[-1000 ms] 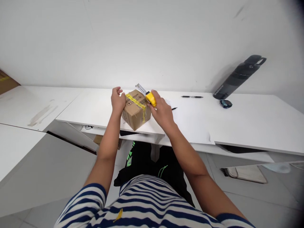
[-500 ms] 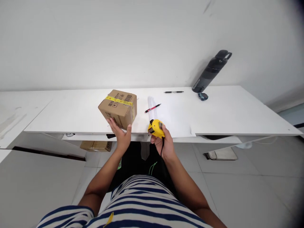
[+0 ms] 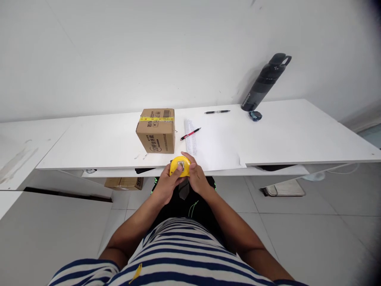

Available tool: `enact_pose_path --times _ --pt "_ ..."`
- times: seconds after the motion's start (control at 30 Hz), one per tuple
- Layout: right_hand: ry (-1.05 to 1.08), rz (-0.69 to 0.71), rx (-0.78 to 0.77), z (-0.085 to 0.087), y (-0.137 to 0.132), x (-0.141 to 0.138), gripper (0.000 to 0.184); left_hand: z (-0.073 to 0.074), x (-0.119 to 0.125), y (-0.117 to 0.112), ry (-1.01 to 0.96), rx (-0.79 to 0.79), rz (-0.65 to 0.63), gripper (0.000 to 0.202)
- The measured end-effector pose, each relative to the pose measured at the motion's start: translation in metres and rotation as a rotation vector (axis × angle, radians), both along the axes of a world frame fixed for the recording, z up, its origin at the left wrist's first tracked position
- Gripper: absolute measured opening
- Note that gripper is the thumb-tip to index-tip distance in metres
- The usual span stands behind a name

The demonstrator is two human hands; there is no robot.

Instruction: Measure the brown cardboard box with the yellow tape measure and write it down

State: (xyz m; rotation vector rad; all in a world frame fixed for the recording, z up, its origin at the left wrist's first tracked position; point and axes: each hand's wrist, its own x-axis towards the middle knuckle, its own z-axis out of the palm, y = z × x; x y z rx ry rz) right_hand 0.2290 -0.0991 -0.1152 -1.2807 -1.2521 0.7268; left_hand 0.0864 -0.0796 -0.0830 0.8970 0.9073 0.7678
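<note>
A yellow tape measure [image 3: 185, 167] is held between both hands, just in front of the desk's near edge. My left hand [image 3: 166, 186] grips it from the left, thumb lying over its face. From the right, my right hand [image 3: 199, 178] is closed around its other side. Beyond them a brown cardboard box [image 3: 157, 133] with yellow tape across its top stands on the white desk [image 3: 98, 143], touched by neither hand. Right of the box, a red and black pen [image 3: 190, 134] lies across a sheet of white paper [image 3: 218, 145] with writing along its left side.
At the back lies a black pen [image 3: 217, 112]. A dark water bottle [image 3: 264, 85] stands by the wall, with a small blue-black object [image 3: 255, 115] beside it. Beneath the desk are another cardboard box [image 3: 123, 183] and a shelf [image 3: 113, 173].
My left hand has left the box and joined my right hand on the tape measure, which has turned and moved slightly left and down. The box now sits flat, turned more squarely.
</note>
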Motion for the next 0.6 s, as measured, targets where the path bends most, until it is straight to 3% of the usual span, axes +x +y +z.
enact_pose_path --times 0.07,0.13,0.17,0.23,0.3,0.4,0.47,0.6 --pt "-0.347 0.01 -0.037 0.01 0.023 0.026 0.073 -0.011 0.002 0.012 0.091 0.078 0.094 0.056" --pt "-0.665 -0.116 -0.184 0.022 0.056 0.058 0.061 -0.019 0.004 0.03 0.215 0.243 0.129 0.053" --pt "-0.818 -0.159 -0.268 0.027 0.075 0.074 0.057 -0.022 0.005 0.04 0.279 0.349 0.12 0.05" --pt "-1.079 -0.105 -0.465 0.032 0.108 0.1 0.057 -0.024 0.007 0.059 0.381 0.547 0.052 0.047" --pt "-1.12 -0.047 -0.488 0.031 0.132 0.117 0.048 -0.024 0.013 0.077 0.435 0.67 -0.053 0.049" --pt "-1.094 -0.042 -0.46 0.026 0.144 0.13 0.031 -0.025 0.025 0.099 0.464 0.746 -0.153 0.05" --pt "-1.05 -0.105 -0.445 0.023 0.14 0.135 0.03 -0.028 0.034 0.108 0.446 0.751 -0.176 0.049" --pt "-0.85 -0.261 -0.363 0.018 0.117 0.137 0.044 -0.036 0.042 0.114 0.386 0.701 -0.172 0.046"
